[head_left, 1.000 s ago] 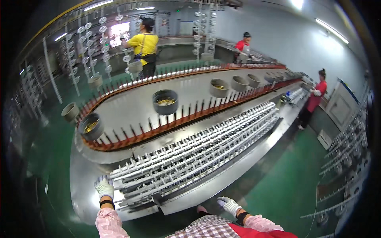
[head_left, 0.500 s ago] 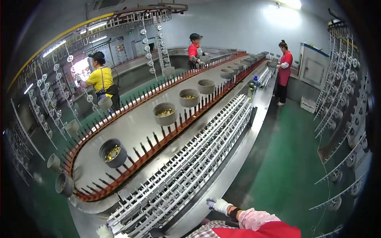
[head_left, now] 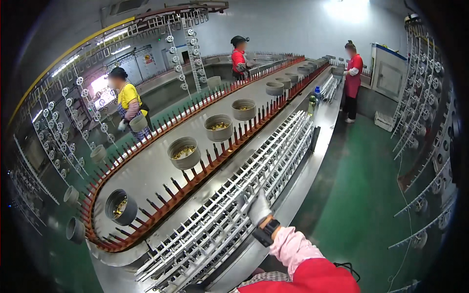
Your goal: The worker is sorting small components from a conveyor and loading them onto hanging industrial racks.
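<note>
My right hand, in a pale work glove with a dark band at the wrist, reaches over the long bundle of silvery metal racks. Thumb and fingers look spread apart at the upper rods, and whether they touch a rod is hard to see. The racks lie lengthwise on the metal bench, with rows of short prongs along their bars. No part of my left hand shows.
Left of the racks runs an oval conveyor with dark spindles on a red-brown rail. Grey tubs with gold-coloured pieces stand along its metal top. A bottle stands beyond the racks. Three people work farther off; hanging racks line both sides.
My right hand has moved forward from the bench edge onto the racks. My left glove has gone from the lower left. The view has shifted, and the person in yellow has turned and lowered an arm.
</note>
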Demonstrator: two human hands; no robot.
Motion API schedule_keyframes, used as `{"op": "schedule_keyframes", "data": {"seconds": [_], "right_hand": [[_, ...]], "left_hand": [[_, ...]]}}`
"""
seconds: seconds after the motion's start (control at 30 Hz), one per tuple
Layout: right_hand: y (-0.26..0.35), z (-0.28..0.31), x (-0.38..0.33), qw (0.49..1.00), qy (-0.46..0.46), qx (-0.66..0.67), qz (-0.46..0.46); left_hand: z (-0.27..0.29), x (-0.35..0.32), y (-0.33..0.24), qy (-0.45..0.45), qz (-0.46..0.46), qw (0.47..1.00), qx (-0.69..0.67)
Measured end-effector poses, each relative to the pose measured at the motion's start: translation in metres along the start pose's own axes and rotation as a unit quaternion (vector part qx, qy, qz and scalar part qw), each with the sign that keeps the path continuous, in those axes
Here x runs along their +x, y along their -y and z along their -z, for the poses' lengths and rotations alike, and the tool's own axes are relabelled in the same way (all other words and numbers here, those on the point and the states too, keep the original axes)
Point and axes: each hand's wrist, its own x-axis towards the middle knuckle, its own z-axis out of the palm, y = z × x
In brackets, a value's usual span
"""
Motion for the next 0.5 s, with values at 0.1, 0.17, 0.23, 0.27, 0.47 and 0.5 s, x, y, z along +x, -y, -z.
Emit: {"op": "schedule_keyframes", "data": {"seconds": [0.1, 0.17, 0.23, 0.27, 0.47, 0.5], "right_hand": [[0.055, -0.091, -0.018, 0.975, -0.144, 0.066, -0.158], [0.072, -0.086, -0.026, 0.977, -0.142, 0.061, -0.147], [0.092, -0.082, -0.036, 0.978, -0.124, 0.057, -0.158], [0.1, -0.075, -0.036, 0.971, -0.123, 0.1, -0.18], [0.132, -0.035, -0.036, 0.961, -0.161, 0.108, -0.196], [0.142, -0.039, -0.038, 0.965, -0.163, 0.064, -0.197]], "left_hand": [[0.001, -0.033, -0.018, 0.029, 0.035, 0.999, -0.013], [-0.003, -0.04, -0.033, 0.045, 0.027, 0.998, -0.03], [-0.007, -0.042, -0.048, 0.063, 0.024, 0.997, -0.033], [-0.012, -0.04, -0.06, 0.078, 0.034, 0.996, -0.028], [-0.008, -0.029, -0.107, 0.179, 0.001, 0.963, -0.203], [-0.012, -0.031, -0.107, 0.164, -0.019, 0.966, -0.199]]}}
